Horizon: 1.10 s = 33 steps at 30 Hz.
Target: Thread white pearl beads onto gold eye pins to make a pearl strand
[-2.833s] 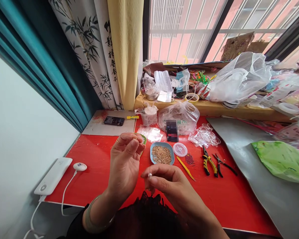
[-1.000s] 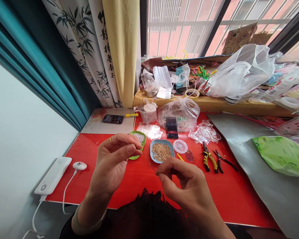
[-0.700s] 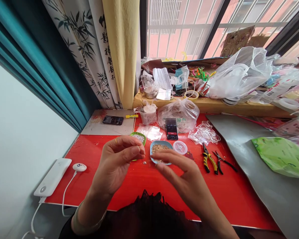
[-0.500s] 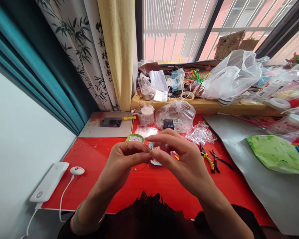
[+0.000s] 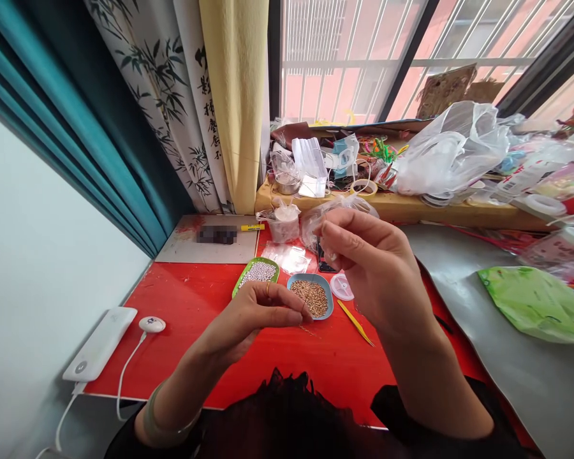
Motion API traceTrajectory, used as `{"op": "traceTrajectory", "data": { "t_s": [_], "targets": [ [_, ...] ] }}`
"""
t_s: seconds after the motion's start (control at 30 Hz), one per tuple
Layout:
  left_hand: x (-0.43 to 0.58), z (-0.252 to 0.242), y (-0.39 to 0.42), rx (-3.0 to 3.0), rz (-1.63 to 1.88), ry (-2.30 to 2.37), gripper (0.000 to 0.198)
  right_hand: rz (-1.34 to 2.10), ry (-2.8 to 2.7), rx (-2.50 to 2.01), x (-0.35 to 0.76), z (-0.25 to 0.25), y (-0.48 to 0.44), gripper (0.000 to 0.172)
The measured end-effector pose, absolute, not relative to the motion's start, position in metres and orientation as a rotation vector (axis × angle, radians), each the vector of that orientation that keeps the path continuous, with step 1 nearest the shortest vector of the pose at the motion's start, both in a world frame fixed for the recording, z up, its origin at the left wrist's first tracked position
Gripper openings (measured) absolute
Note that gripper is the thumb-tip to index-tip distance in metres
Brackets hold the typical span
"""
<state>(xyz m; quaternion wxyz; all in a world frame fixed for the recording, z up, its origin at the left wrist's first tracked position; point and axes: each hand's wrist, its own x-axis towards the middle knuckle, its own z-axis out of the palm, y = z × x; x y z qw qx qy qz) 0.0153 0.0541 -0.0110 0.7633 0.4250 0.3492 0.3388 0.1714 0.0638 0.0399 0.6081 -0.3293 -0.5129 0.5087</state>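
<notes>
My left hand is closed in a pinch just in front of a blue dish of gold beads. A very thin wire shows at its fingertips, too fine to follow along its length. My right hand is raised higher and to the right, thumb and forefinger pressed together. What it pinches, if anything, is too small to make out. Behind my left hand sits a green dish of silvery-white beads. Yellow tweezers lie beneath my right wrist, near a round pinkish-white lid.
Clear plastic packets and a dark phone lie behind the dishes. A grey sheet with a green packet covers the right side. A white power bank stands at the left edge. Bags crowd the wooden sill.
My hands have separated. The right rose up and to the right, while the left moved slightly right and down. The bead dishes and tweezers now show; the pliers are hidden behind my right arm.
</notes>
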Motion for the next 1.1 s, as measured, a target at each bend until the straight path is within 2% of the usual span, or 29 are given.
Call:
{"op": "traceTrajectory", "data": {
  "t_s": [0.17,0.27,0.43,0.53,0.8,1.1],
  "targets": [
    [0.015,-0.014,0.054,0.832,0.791,0.697,0.009,1.053,-1.267,-0.912,0.172,0.038,0.066,0.008],
    [0.015,-0.013,0.051,0.824,0.889,0.636,0.007,0.933,-1.322,-1.090,0.170,0.027,0.050,0.012],
    [0.016,-0.012,0.045,0.944,1.154,0.615,0.011,1.187,-1.397,-1.090,0.165,0.007,0.009,0.012],
    [0.018,-0.012,0.041,1.002,1.224,0.623,0.011,1.184,-1.399,-1.073,0.161,0.009,-0.001,0.010],
    [0.020,-0.010,0.033,1.015,1.225,0.566,0.002,0.974,-1.361,-1.059,0.155,0.014,-0.004,0.017],
    [0.022,-0.008,0.030,0.998,1.169,0.531,0.004,0.756,-1.410,-1.065,0.156,0.010,-0.010,0.023]
  ]
}}
